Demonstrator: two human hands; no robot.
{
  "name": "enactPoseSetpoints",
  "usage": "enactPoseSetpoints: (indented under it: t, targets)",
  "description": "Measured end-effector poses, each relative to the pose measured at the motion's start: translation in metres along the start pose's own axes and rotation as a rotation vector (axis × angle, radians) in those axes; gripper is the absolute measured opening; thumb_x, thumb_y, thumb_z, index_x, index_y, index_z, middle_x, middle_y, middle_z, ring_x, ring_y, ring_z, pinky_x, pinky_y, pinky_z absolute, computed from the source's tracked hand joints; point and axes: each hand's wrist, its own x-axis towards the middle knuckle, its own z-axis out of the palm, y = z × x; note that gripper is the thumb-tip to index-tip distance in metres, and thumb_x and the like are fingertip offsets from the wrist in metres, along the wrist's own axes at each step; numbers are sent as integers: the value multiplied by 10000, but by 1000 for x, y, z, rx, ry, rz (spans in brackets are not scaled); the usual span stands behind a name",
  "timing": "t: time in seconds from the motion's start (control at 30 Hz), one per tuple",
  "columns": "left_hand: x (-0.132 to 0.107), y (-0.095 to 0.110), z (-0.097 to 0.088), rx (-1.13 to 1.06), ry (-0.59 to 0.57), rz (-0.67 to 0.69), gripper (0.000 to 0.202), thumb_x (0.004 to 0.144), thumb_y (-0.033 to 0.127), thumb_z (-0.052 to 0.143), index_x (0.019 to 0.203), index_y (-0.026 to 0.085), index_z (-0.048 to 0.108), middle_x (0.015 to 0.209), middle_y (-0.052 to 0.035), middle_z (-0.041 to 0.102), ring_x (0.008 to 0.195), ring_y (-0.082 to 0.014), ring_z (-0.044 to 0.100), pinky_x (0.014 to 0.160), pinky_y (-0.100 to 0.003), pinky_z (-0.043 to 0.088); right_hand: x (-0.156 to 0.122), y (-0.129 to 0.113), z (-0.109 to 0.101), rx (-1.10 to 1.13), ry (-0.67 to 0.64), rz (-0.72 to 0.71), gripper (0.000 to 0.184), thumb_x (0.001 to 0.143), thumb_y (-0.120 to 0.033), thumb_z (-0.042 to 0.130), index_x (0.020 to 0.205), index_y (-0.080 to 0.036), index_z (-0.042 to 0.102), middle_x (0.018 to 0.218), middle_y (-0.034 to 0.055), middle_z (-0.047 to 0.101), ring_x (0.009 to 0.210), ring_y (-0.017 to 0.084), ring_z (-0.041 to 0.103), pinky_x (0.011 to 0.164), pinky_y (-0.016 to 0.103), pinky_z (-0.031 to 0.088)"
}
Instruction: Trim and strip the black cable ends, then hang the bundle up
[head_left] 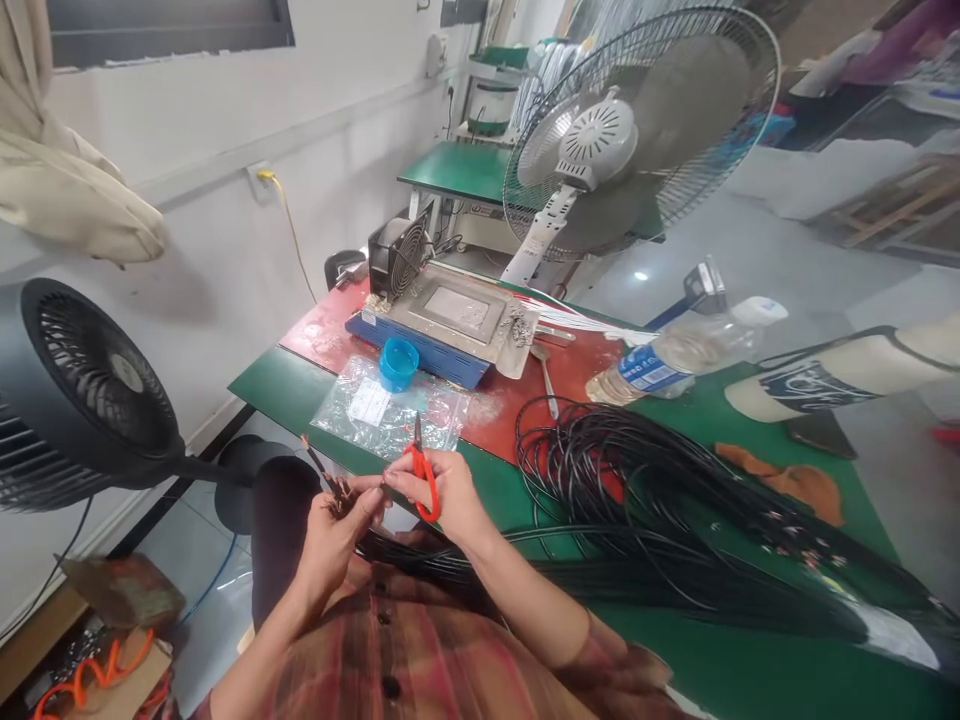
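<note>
My left hand (341, 520) is closed around the ends of several black cables, and their coppery tips (337, 492) stick out past the fingers. In my right hand (454, 495) are scissors with orange handles (427, 490), blades pointing up and away from me. The right thumb and forefinger also pinch at the cable ends, close against the left fingertips. From my hands the black cables (630, 560) run right across my lap and along the green table. What exactly lies between the fingertips is too small to tell.
Ahead stands a blue hot-plate-like machine (427, 340) with a small black fan (397, 258). Before it, a blue round container (398, 364) sits on a clear plastic bag (345, 400). Bottles (667, 365) stand right of it. A dark fan (97, 370) is at left, a large white fan (592, 145) behind.
</note>
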Motion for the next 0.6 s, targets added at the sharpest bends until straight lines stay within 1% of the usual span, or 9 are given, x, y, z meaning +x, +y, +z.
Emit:
enactPoseSetpoints:
  t: [0.07,0.13,0.23,0.3,0.37,0.4,0.5,0.53,0.6]
  targets:
    - [1,0,1,-118,-3,-43,191,748,313,660,804,133,691,627,-22,594,538,-83,459,491,-207,330,4,0,-3,-27,-20,-22,243,685,-362,708,707,-120,691,554,15,573,518,97,496,517,221,392]
    - [2,3,2,-219,0,-81,171,729,295,682,792,136,673,617,-18,594,509,-70,452,452,-193,286,7,1,-7,-56,-19,-15,229,666,-327,730,773,-128,697,561,-9,540,523,78,462,514,206,364]
    - [4,8,3,-268,-25,-118,164,726,283,685,751,126,646,574,-9,570,470,-51,421,413,-182,203,9,5,-12,-34,-63,36,318,620,-299,766,888,-146,692,568,-42,479,493,44,378,480,185,302]
    - [4,12,4,-262,-69,-146,173,736,282,674,704,120,623,536,3,539,448,-41,390,409,-184,174,10,7,-14,-22,-118,36,275,630,-309,758,834,-136,696,575,-33,488,499,48,383,478,188,299]
    - [5,14,5,-249,-102,-179,187,740,285,669,678,120,607,511,14,516,431,-32,362,410,-185,157,12,9,-13,1,-136,44,233,636,-334,746,707,-123,679,544,-26,485,483,54,390,461,194,296]
    - [6,15,5,-240,-106,-191,194,737,288,672,671,119,603,502,18,507,423,-27,348,409,-186,149,13,10,-12,27,-132,67,246,629,-350,746,653,-122,657,519,-29,475,464,55,387,446,196,291]
    - [8,16,8,-217,-68,-201,218,716,304,688,655,114,601,473,30,479,397,-16,298,404,-191,115,17,11,-8,98,-82,156,312,632,-417,725,615,-134,597,475,-45,437,420,58,364,421,200,284]
    - [9,16,9,-217,-41,-199,222,707,307,694,652,113,600,463,34,468,393,-15,286,403,-193,108,17,11,-8,80,-61,155,322,657,-442,699,641,-137,596,491,-42,443,433,63,373,433,202,296]
    - [12,16,10,-226,17,-192,215,702,307,695,673,113,607,456,42,453,392,-17,274,402,-196,105,16,8,-12,-71,-35,92,320,713,-463,642,747,-146,620,582,-23,488,503,76,408,487,208,331]
